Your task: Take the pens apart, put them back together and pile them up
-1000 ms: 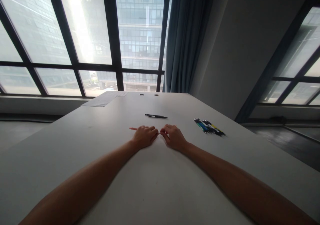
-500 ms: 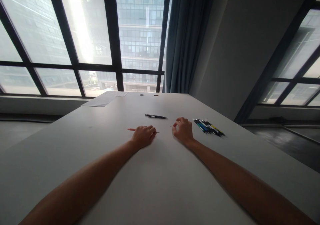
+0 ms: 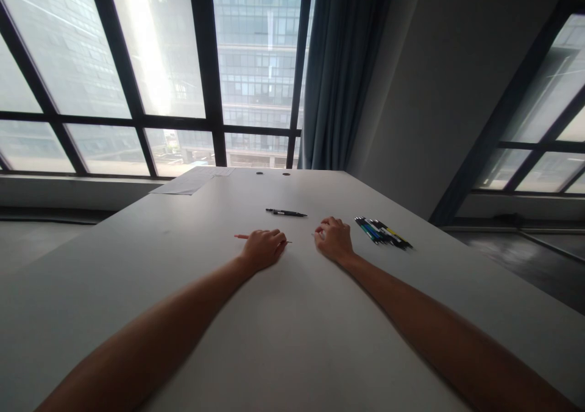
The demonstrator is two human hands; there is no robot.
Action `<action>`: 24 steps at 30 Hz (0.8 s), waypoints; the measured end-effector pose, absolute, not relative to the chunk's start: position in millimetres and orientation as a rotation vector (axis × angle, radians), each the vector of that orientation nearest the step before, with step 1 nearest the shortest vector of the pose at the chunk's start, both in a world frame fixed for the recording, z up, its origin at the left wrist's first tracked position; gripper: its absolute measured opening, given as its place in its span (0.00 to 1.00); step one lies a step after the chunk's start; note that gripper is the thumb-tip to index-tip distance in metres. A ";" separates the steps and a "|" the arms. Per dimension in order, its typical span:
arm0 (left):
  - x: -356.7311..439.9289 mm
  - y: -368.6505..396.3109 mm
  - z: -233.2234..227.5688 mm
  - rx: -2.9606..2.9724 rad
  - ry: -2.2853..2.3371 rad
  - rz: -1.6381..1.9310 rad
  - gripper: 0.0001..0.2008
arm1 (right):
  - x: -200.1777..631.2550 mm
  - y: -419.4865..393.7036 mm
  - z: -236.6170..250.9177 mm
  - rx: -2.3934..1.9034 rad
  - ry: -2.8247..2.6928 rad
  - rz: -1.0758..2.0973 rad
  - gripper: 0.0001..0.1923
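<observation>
My left hand (image 3: 263,247) rests on the white table (image 3: 283,326), closed around a thin red pen (image 3: 241,236) whose end sticks out to the left and whose dark tip shows at the right. My right hand (image 3: 335,237) lies a short way to the right, fingers curled over something small and pale that I cannot make out. A black pen (image 3: 286,213) lies just beyond both hands. A bunch of several blue, green and yellow pens (image 3: 382,233) lies right of my right hand.
Sheets of paper (image 3: 192,180) lie at the table's far left corner, near two round cable holes (image 3: 272,173). Large windows and a blue curtain (image 3: 340,71) stand behind the table. The table's right edge drops to a dark floor.
My right hand drew away from my left hand, moving right toward the pen bunch, then stayed there. My left hand has kept still on the red pen.
</observation>
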State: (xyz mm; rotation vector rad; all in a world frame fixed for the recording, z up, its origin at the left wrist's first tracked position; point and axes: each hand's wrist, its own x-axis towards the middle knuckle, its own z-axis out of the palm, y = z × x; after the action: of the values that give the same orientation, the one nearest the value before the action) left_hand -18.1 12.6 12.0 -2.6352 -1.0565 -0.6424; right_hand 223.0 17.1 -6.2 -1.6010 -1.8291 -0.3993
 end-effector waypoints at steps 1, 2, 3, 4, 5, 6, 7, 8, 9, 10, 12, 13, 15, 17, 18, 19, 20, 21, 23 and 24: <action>-18.1 12.7 11.8 -2.635 -1.055 -0.647 0.13 | 221.0 15.0 -4.4 -1.570 -1.826 -0.390 0.05; -18.2 12.9 11.5 -2.635 -1.053 -0.652 0.13 | 218.1 12.2 -2.5 -1.524 -1.837 -0.381 0.05; -18.3 13.0 11.2 -2.636 -1.051 -0.658 0.13 | 214.2 8.8 -0.7 -1.466 -1.866 -0.366 0.05; -18.4 13.2 10.9 -2.635 -1.048 -0.666 0.13 | 209.4 4.9 0.9 -1.402 -1.914 -0.345 0.06; -18.5 13.5 10.6 -2.635 -1.042 -0.676 0.12 | 204.0 0.9 2.2 -1.337 -1.969 -0.316 0.06; -18.7 13.7 10.3 -2.635 -1.033 -0.686 0.12 | 198.4 -3.0 3.1 -1.282 -2.022 -0.282 0.06; -18.8 13.9 10.1 -2.636 -1.021 -0.696 0.12 | 193.0 -6.4 3.6 -1.236 -2.062 -0.252 0.06; -19.0 14.1 9.9 -2.637 -1.005 -0.704 0.12 | 188.2 -9.2 4.0 -1.198 -2.088 -0.230 0.05; -19.1 14.3 9.8 -2.639 -0.988 -0.709 0.13 | 184.3 -11.3 4.2 -1.164 -2.109 -0.217 0.05; -19.2 14.5 9.8 -2.641 -0.972 -0.711 0.13 | 181.5 -12.5 4.4 -1.136 -2.123 -0.211 0.04; -19.3 14.7 9.8 -2.642 -0.950 -0.715 0.13 | 178.9 -13.2 4.8 -1.101 -2.138 -0.209 0.04; -19.3 14.9 9.7 -2.642 -0.943 -0.717 0.13 | 178.8 -13.0 5.1 -1.097 -2.142 -0.208 0.05; -19.3 15.5 9.2 -2.642 -0.932 -0.727 0.13 | 179.2 -12.5 5.8 -1.109 -2.148 -0.201 0.05; -19.5 16.5 8.0 -2.642 -0.916 -0.747 0.13 | 179.3 -12.5 6.5 -1.122 -2.160 -0.197 0.04; -19.6 17.1 7.3 -2.641 -0.907 -0.760 0.13 | 178.9 -12.8 6.9 -1.121 -2.167 -0.196 0.04; -19.8 17.7 6.5 -2.639 -0.899 -0.772 0.13 | 178.3 -13.3 7.3 -1.115 -2.173 -0.197 0.04; -20.0 18.3 5.7 -2.637 -0.889 -0.780 0.13 | 177.6 -13.7 7.6 -1.105 -2.178 -0.199 0.05; -20.2 18.8 5.1 -2.637 -0.880 -0.785 0.13 | 177.0 -14.1 7.9 -1.095 -2.184 -0.201 0.05; -20.6 19.3 4.6 -2.639 -0.873 -0.786 0.13 | 176.7 -14.0 8.0 -1.091 -2.184 -0.206 0.05; -20.7 19.3 4.6 -2.637 -0.882 -0.789 0.13 | 177.0 -13.3 7.9 -1.106 -2.172 -0.211 0.05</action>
State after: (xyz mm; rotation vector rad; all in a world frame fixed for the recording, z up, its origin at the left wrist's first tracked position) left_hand -20.7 19.3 4.6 -2.6370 -0.8819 -0.7894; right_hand 177.0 -13.3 7.9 -1.1060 -2.1719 -0.2111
